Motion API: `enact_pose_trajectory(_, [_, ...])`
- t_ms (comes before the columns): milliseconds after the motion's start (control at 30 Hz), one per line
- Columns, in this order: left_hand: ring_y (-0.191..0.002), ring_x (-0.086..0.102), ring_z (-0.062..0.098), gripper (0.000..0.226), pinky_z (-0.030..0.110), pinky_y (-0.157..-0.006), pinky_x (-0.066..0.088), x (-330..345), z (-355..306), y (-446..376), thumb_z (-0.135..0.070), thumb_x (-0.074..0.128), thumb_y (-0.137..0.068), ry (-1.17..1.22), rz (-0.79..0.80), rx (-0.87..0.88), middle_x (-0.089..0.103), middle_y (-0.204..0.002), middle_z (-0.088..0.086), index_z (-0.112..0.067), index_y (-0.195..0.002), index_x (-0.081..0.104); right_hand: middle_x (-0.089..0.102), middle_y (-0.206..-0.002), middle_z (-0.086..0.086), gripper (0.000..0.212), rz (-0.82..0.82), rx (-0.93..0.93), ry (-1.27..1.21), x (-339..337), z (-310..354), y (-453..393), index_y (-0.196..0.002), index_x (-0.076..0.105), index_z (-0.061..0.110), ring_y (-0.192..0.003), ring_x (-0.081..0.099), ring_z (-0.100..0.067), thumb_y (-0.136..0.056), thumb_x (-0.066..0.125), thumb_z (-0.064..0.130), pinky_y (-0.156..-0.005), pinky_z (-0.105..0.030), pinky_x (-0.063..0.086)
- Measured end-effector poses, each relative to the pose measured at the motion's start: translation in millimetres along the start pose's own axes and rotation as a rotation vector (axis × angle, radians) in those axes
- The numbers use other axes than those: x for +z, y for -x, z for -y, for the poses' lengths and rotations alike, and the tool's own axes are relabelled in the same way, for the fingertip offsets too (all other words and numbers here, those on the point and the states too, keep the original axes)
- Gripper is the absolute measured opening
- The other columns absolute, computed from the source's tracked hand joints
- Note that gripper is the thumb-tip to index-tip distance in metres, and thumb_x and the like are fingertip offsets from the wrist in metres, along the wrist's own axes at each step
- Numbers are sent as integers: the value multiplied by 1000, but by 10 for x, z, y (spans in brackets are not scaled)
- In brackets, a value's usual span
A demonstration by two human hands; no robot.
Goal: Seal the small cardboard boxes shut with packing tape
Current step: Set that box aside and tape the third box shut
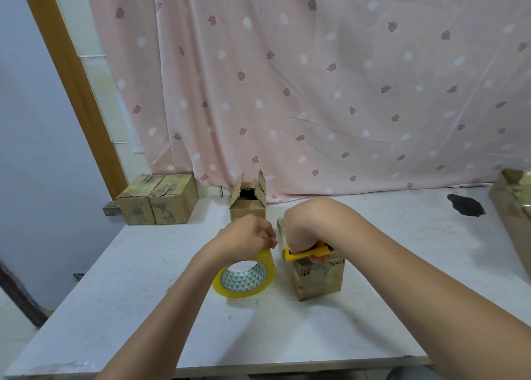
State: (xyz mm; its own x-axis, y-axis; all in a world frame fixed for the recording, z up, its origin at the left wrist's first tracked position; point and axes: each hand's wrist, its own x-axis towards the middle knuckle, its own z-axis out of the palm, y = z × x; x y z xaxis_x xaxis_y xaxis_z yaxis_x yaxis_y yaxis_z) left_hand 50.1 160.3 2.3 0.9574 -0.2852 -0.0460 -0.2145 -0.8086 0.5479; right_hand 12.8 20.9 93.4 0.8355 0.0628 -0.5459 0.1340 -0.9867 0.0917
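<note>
Fingers [265,236] of left hand [244,237] pinched yellow tape roll [244,277]. Right hand [301,236] gripped yellow cutter [309,253] on worn, closed cardboard box [317,277].

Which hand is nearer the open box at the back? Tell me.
Left. The left hand, pinching the tape roll, sits just in front of the open box. The right hand, holding a yellow cutter, is further right, over the nearer box.
</note>
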Motion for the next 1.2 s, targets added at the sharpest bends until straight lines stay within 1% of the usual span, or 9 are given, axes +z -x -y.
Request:
enact_pose_trajectory(100, [-103,59,13,12,41,-96,49,-30,13,-6,-38,65,-90,13,11,12,68,-93,-14,-37,-81,72,56,-62,-4,24,28,-1,-35,6,-28,-21,-80,54,8,-32,50,-14,-98,41,15,-42,-20,42])
enact_pose_trajectory(267, [-65,46,5,22,28,-68,37,-41,30,12,-36,67,-94,42,18,30,50,-67,-11,-34,-72,67,62,-68,-8,28,39,-69,-144,-72,-227,147,-79,57,6,-53,57,-21,-100,47,22,-54,-24,47])
enact_pose_trajectory(433, [-65,48,4,21,29,-69,38,-20,47,1,-39,67,-93,28,7,7,50,-67,-12,-36,-72,66,66,-63,-6,40,-152,-116,-394,-100,-609,281,-80,59,5,-51,63,-20,-104,43,32,-70,-34,55])
enact_pose_trajectory(567, [-66,49,6,21,32,-73,39,3,57,2,-42,67,-92,22,-11,-13,50,-66,-14,-38,-71,64,67,-74,-10,30,-329,38,-550,103,-903,14,-87,59,-3,-49,62,-21,-100,36,12,-57,-28,52])
enact_pose_trajectory(733, [-72,53,10,21,33,-76,42,12,38,28,-44,66,-92,-5,-38,-31,55,-72,-14,-37,-72,64,65,-84,-15,17,-394,235,-564,487,-1172,-496,-86,49,4,-53,61,-24,-98,41,14,-52,-24,46])
enact_pose_trajectory(867, [-77,56,12,19,37,-81,48,4,40,59,-46,66,-91,2,-44,-38,62,-79,-8,-38,-73,65,47,-75,-4,29,-524,334,-461,834,-1277,-783,-70,34,17,-69,51,-23,-90,56,17,-47,-25,31])
enact_pose_trajectory(1033, [-81,59,14,18,37,-85,49,-12,9,99,-46,65,-92,1,-43,-47,64,-80,-4,-36,-78,67,39,-71,3,45,-511,322,-467,1071,-1260,-899,-67,21,27,-80,50,-25,-86,61,20,-47,-25,30])
enact_pose_trajectory(1133, [-85,61,16,17,37,-85,49,-18,-22,113,-44,65,-93,-7,-43,-53,65,-83,-1,-34,-79,67,55,-91,-4,12,-544,333,-474,1022,-1182,-868,-83,50,16,-87,52,-27,-92,57,20,-64,-28,45])
enact_pose_trajectory(1200, [-89,62,17,17,37,-86,49,-20,-35,122,-44,65,-93,-11,-45,-59,68,-92,1,-33,-80,67,55,-114,-15,20,-718,308,-455,903,-1088,-836,-107,56,9,-104,51,-33,-99,50,25,-85,-37,45])
